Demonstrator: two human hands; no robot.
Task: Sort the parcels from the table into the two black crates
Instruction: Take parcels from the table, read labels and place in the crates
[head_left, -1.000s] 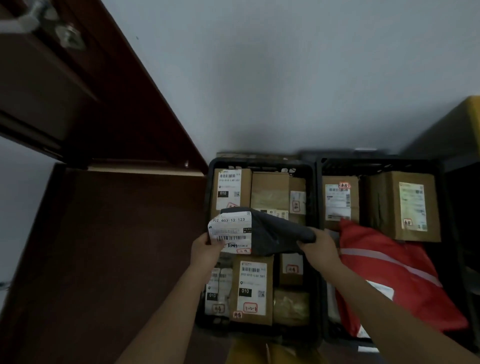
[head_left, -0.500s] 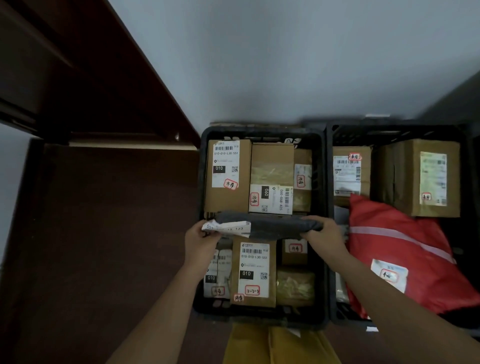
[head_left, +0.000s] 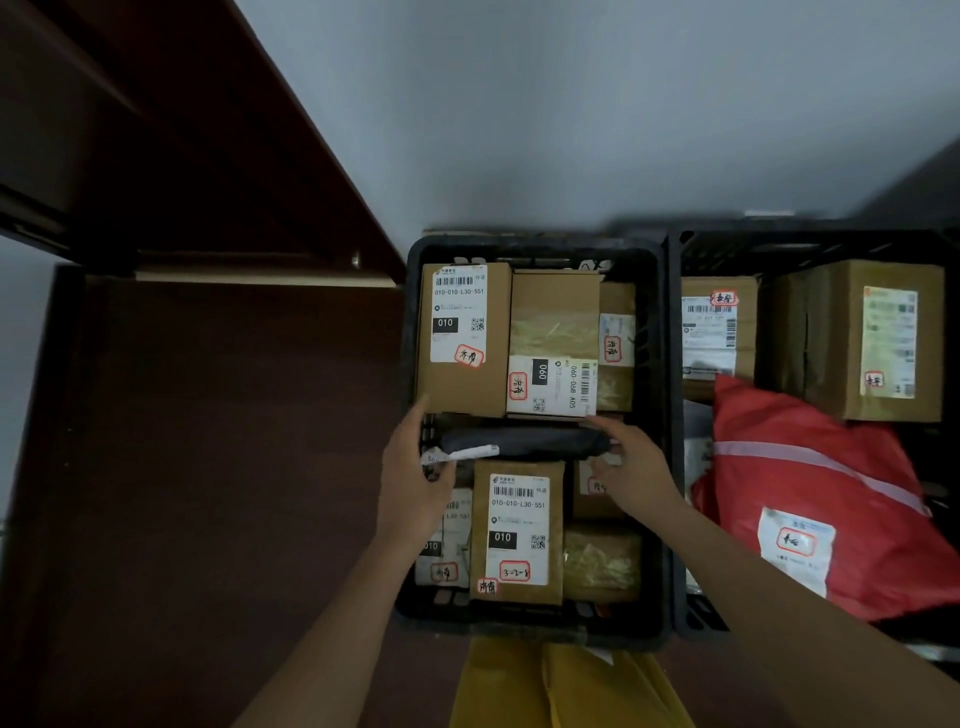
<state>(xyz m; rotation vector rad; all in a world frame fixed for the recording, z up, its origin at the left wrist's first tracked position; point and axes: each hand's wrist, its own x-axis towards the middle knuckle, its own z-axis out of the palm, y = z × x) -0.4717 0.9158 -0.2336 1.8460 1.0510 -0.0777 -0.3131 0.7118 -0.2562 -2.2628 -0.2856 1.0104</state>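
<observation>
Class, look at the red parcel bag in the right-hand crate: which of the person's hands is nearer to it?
Right. The right hand is at the dark parcel's end in the left crate, just left of the red parcel bag. The left hand is at the parcel's far end.

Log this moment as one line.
dark soft parcel lying in left crate | left hand and right hand at its ends | grip unclear

Left crate (head_left: 658, 431) packed with boxes (head_left: 462, 338) — one narrow middle gap, filled by dark parcel (head_left: 524, 441).

Parcel (head_left: 522, 441) between boxes, in left crate (head_left: 655, 415)
</observation>
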